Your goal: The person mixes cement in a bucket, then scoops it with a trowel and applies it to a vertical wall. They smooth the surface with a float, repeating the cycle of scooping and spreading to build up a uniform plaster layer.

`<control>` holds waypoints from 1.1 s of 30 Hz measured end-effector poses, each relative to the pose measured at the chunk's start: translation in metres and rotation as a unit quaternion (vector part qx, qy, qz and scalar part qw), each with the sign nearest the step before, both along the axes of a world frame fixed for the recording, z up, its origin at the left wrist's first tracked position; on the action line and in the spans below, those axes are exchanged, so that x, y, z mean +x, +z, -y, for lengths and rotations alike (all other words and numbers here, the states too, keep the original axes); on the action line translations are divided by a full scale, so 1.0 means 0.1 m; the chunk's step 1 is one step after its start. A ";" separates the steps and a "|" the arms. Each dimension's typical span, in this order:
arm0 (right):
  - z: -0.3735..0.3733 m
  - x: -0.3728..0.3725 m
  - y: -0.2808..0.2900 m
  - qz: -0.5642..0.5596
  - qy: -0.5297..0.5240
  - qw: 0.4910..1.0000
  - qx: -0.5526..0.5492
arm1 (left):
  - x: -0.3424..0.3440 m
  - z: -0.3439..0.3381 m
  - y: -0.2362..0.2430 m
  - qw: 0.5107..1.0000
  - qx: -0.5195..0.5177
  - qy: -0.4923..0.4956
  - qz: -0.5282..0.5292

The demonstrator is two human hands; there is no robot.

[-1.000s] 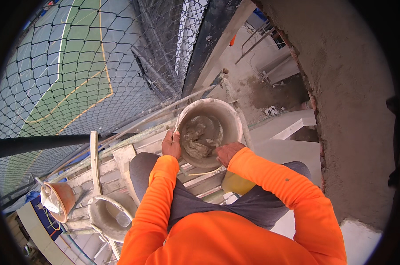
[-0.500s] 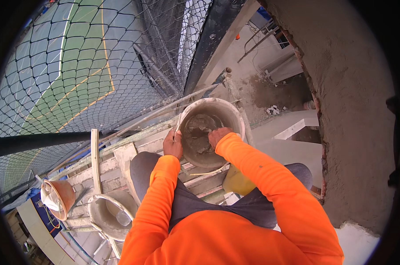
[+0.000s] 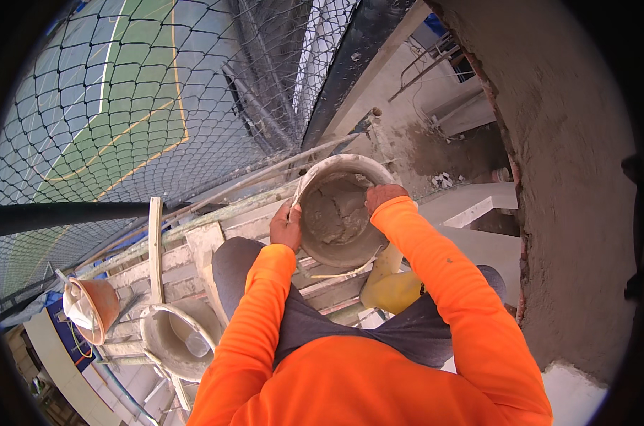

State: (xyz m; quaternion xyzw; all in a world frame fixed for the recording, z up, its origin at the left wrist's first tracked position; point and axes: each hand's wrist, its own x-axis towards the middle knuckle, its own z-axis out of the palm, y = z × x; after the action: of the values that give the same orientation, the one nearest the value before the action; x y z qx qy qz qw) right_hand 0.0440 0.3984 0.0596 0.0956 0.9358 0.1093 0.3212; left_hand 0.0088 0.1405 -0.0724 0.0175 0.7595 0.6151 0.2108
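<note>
A mortar-crusted bucket (image 3: 347, 257) stands between my knees, tilted slightly. Wet grey mortar (image 3: 332, 213) with a cracked, lumpy surface lies inside it. On the left side of the rim, my left hand (image 3: 285, 227) is closed, with the fingertips at the edge. My right hand (image 3: 384, 197) is curled into a fist just inside the right part of the rim, over the mortar. Whatever it grips is hidden by the hand and the mortar. The bucket's wire handle (image 3: 350, 272) hangs down on my side.
Under me are scaffold planks (image 3: 183, 282). At left stand a second bucket (image 3: 151, 334) with a clear container (image 3: 197, 344) inside and an orange bucket (image 3: 107, 305). Netting (image 3: 151, 106) closes off the far left; a rough plastered wall (image 3: 577, 213) rises at right. A yellow boot (image 3: 393, 290) shows below.
My right hand has moved right, from over the mortar to the bucket's right side. The mortar's surface has shifted and looks fuller. My left hand stays at the rim.
</note>
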 end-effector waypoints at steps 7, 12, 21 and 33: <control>0.08 0.09 -0.33 -0.010 0.016 0.999 0.032 | 0.02 -0.06 0.05 1.000 -0.017 0.004 -0.014; 0.49 0.46 -0.49 0.021 -0.036 0.998 0.039 | -0.02 -0.04 0.02 0.992 -0.042 -0.027 0.113; 0.26 0.05 0.11 -0.047 0.266 0.961 0.054 | 0.01 -0.08 0.00 0.996 -0.033 0.013 0.087; 0.26 0.23 -0.28 0.231 0.034 0.972 -0.038 | 0.00 -0.04 -0.12 0.998 -0.051 0.020 0.037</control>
State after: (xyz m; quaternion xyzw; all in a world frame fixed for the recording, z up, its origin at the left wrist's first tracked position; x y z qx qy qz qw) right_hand 0.0674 0.3725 0.0314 0.0240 0.8423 0.1036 0.5285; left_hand 0.0090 0.1445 -0.0847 -0.0314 0.7817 0.5798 0.2273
